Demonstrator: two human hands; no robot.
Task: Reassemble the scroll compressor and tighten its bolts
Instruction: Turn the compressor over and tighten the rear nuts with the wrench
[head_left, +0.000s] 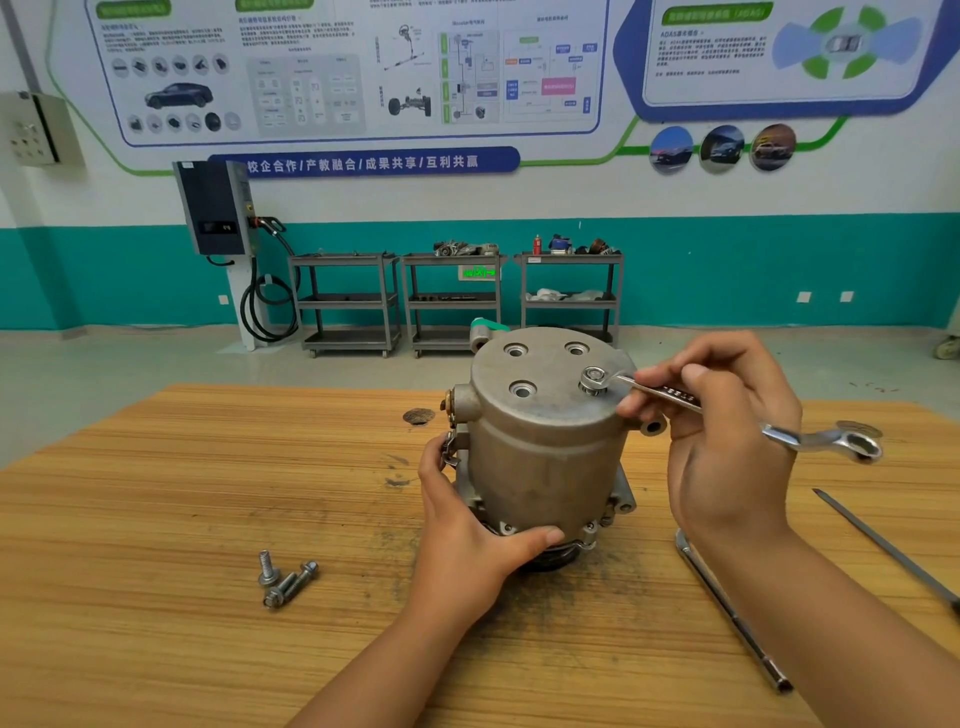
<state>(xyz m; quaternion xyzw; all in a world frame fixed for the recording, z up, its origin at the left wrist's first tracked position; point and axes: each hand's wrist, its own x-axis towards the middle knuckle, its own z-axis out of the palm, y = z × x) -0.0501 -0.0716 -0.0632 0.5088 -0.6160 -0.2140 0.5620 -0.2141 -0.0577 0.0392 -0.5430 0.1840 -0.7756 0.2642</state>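
The table (156, 519) is orange-tan wood with fine streaked grain and dark smudges near the dull grey compressor (540, 447). The wrench (810, 440) is bright silver; the 3 bolts (285, 579) at near left are silver-grey. The far wall (727, 192) is white above a teal band (779, 270); the 3 carts (452, 297) are dark grey.

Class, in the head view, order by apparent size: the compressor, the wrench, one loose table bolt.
1. compressor
2. wrench
3. loose bolt
Though nearer the camera, the bolt clearly looks smallest.
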